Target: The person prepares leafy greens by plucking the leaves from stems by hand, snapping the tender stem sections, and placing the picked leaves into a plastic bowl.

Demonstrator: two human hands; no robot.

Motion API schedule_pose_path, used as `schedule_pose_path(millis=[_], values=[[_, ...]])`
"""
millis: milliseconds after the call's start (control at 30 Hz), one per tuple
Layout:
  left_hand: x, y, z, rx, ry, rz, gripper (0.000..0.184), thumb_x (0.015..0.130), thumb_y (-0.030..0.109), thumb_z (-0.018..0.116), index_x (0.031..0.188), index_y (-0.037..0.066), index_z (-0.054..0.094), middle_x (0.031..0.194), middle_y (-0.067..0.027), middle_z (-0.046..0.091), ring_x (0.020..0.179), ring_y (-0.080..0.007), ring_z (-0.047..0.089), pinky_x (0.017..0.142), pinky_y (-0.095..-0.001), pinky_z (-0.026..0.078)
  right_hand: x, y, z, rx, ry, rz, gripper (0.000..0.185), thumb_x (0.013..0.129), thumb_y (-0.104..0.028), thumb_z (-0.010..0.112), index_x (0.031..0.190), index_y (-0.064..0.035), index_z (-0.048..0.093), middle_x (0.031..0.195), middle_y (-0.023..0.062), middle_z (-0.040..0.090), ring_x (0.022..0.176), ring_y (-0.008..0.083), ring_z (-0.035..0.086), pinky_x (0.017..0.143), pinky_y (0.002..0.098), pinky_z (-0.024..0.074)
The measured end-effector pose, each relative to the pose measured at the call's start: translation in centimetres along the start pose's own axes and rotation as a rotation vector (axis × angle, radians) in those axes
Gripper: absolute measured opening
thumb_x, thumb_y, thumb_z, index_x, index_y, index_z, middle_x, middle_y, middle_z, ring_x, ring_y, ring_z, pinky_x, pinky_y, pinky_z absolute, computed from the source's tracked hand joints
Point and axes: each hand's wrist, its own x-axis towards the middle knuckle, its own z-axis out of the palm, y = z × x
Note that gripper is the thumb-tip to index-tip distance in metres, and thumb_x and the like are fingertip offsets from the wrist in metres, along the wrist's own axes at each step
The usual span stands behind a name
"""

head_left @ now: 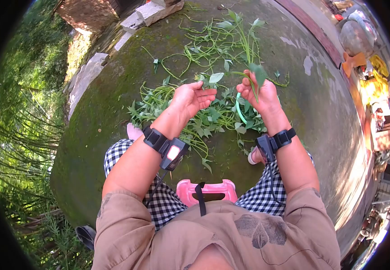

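Note:
My right hand [261, 95] is closed around the green stems of a leafy vine [248, 42], which stand up from its fingers toward the far side. A broad leaf [259, 74] hangs over that thumb. Left of it, my left hand [192, 100] has its thumb and forefinger together at a leaf [215, 78], the other fingers loosely bent. Below both hands spreads a pile of leafy stems [208, 120]. A light green curved rim [240, 109] shows among the leaves, mostly hidden. Bare trailing stems [204, 47] lie beyond the hands.
A pink plastic stool [185, 191] is between my legs, on mossy concrete ground [96, 130]. Stone blocks [87, 78] edge the ground at left, with bushes [24, 148] beyond. Assorted household items, including a yellow cloth [375, 90], line the right side.

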Motion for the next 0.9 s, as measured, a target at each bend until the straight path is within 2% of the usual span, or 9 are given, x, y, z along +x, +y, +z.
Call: schedule_pose_path(millis=[167, 267, 367, 467, 567, 667, 800, 900], values=[[-0.1, 1.0, -0.3, -0.007, 0.002, 0.148, 0.022, 0.099, 0.019, 0.046, 0.105, 0.0, 0.056, 0.101, -0.0222, 0.066, 0.083, -0.0277, 0.066, 0.069, -0.0367, 0.053, -0.4, -0.2, 0.7, -0.133, 0.195, -0.091, 0.015, 0.095, -0.013, 0.053, 0.104, -0.0008, 0.056, 0.087, 0.0103, 0.06, 0.071, 0.0287, 0.065, 0.062, 0.0345, 0.0514], [-0.5, 1.7, 0.0, 0.019, 0.005, 0.237, 0.021, 0.098, 0.018, 0.047, 0.105, 0.0, 0.057, 0.099, -0.0213, 0.067, 0.078, -0.0279, 0.066, 0.069, -0.0368, 0.053, -0.3, 0.2, 0.5, -0.296, 0.314, -0.131, 0.014, 0.096, -0.015, 0.052, 0.105, -0.0046, 0.056, 0.085, 0.0081, 0.059, 0.079, 0.0303, 0.064, 0.063, 0.035, 0.0483], [-1.1, 1.6, 0.4, -0.015, -0.03, 0.235, 0.022, 0.098, 0.019, 0.048, 0.105, 0.001, 0.058, 0.098, -0.0209, 0.067, 0.078, -0.0277, 0.066, 0.069, -0.0367, 0.052, -0.5, 0.1, 0.5, -0.292, 0.242, -0.12, 0.014, 0.096, -0.014, 0.052, 0.103, -0.0034, 0.057, 0.085, 0.0075, 0.059, 0.076, 0.0297, 0.065, 0.064, 0.034, 0.0473], [-1.2, 0.4, 0.4, 0.011, 0.012, 0.099, 0.025, 0.097, 0.019, 0.05, 0.112, 0.0, 0.056, 0.097, -0.0196, 0.067, 0.078, -0.0271, 0.066, 0.07, -0.0364, 0.052, -0.2, 0.3, -0.3, -0.27, 0.181, -0.102, 0.013, 0.094, -0.012, 0.053, 0.103, -0.0023, 0.057, 0.083, 0.0066, 0.059, 0.074, 0.0284, 0.066, 0.064, 0.034, 0.0472], [-0.8, -1.7, 0.5, 0.233, -0.052, 0.022, 0.03, 0.095, 0.018, 0.052, 0.119, -0.001, 0.054, 0.097, -0.0179, 0.067, 0.077, -0.0255, 0.066, 0.069, -0.0356, 0.052, -0.4, 0.5, 0.5, -0.323, 0.137, -0.07, 0.014, 0.093, -0.01, 0.053, 0.104, -0.0027, 0.058, 0.081, 0.0061, 0.06, 0.074, 0.0274, 0.066, 0.064, 0.034, 0.047], [-1.6, -2.2, 2.3, 0.299, -0.091, 0.13, 0.031, 0.092, 0.017, 0.056, 0.118, 0.0, 0.057, 0.096, -0.0139, 0.068, 0.076, -0.0213, 0.065, 0.066, -0.0321, 0.051, -0.6, 1.3, 2.1, -0.359, 0.127, -0.081, 0.015, 0.091, -0.01, 0.059, 0.103, -0.0008, 0.059, 0.079, 0.0061, 0.064, 0.066, 0.0213, 0.065, 0.059, 0.0299, 0.0505], [-0.9, -2.6, 3.4, 0.333, -0.136, 0.303, 0.024, 0.088, 0.012, 0.063, 0.109, 0.001, 0.062, 0.089, -0.0092, 0.068, 0.071, -0.0145, 0.064, 0.058, -0.026, 0.051, -0.5, 3.0, 3.1, -0.481, 0.132, -0.106, 0.018, 0.09, -0.01, 0.061, 0.106, -0.0007, 0.06, 0.083, 0.005, 0.067, 0.065, 0.0129, 0.064, 0.057, 0.0259, 0.0492], [-0.5, -2.9, 3.6, 0.336, -0.078, 0.352, 0.024, 0.085, 0.011, 0.067, 0.106, 0.001, 0.063, 0.084, -0.0076, 0.068, 0.068, -0.0126, 0.063, 0.054, -0.0234, 0.049, -0.5, 3.4, 3.9, -0.534, 0.172, -0.119, 0.016, 0.09, -0.011, 0.062, 0.104, -0.0026, 0.061, 0.081, 0.0036, 0.067, 0.066, 0.011, 0.064, 0.056, 0.0243, 0.0478]])
